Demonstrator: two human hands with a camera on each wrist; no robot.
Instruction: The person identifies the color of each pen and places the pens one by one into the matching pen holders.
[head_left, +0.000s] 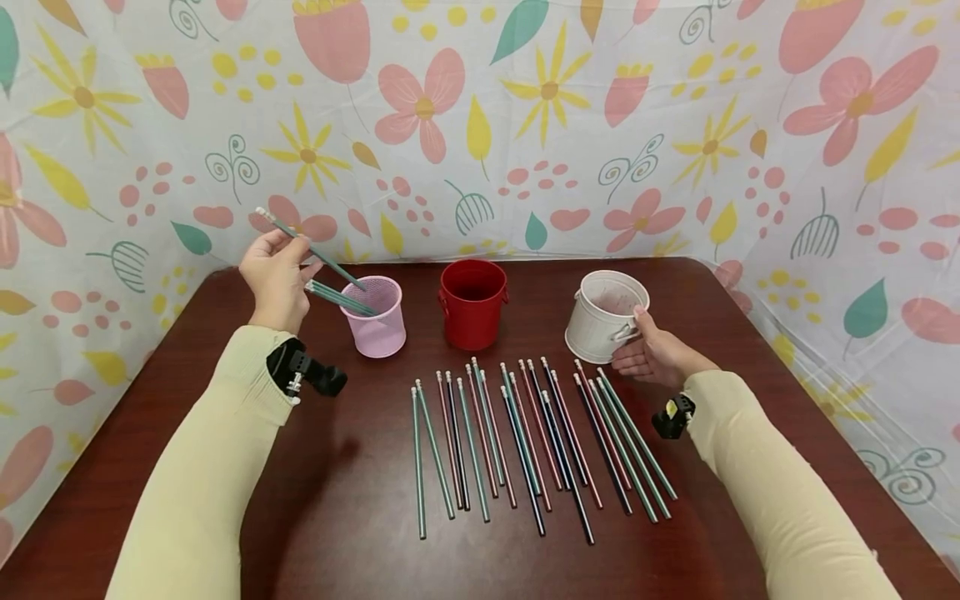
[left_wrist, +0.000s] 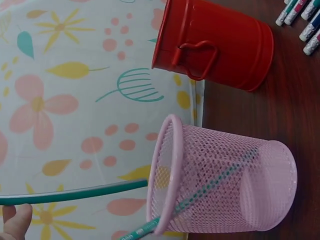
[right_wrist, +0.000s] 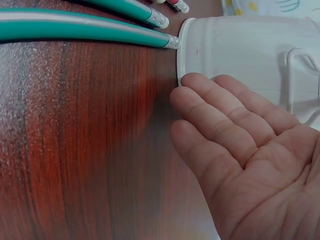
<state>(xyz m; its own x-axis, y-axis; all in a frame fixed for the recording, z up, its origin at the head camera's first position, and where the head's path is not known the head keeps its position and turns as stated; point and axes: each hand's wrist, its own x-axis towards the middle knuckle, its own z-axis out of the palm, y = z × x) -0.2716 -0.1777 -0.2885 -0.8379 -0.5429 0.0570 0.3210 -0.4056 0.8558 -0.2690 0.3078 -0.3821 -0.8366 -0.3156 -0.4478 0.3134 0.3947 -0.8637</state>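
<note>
My left hand [head_left: 276, 279] pinches a green pencil [head_left: 324, 255] by its eraser end, tilted with its far end over the mouth of the pink mesh cup [head_left: 378, 333]. Several green pencils [head_left: 337, 297] lean inside that cup, below the hand. In the left wrist view, the held pencil [left_wrist: 90, 193] reaches toward the cup's rim and a fingertip [left_wrist: 19, 220] supports it. My right hand [head_left: 660, 354] is against the right side of the white bucket [head_left: 588, 329], thumb by its handle. The right wrist view shows its fingers [right_wrist: 215, 120] extended beside the bucket wall.
Between the two containers stands a red bucket [head_left: 472, 312]. Several green, red and dark pencils [head_left: 517, 450] lie in a loose row on the dark wooden table [head_left: 337, 500], eraser ends away from me. A patterned cloth [head_left: 480, 125] hangs behind the table.
</note>
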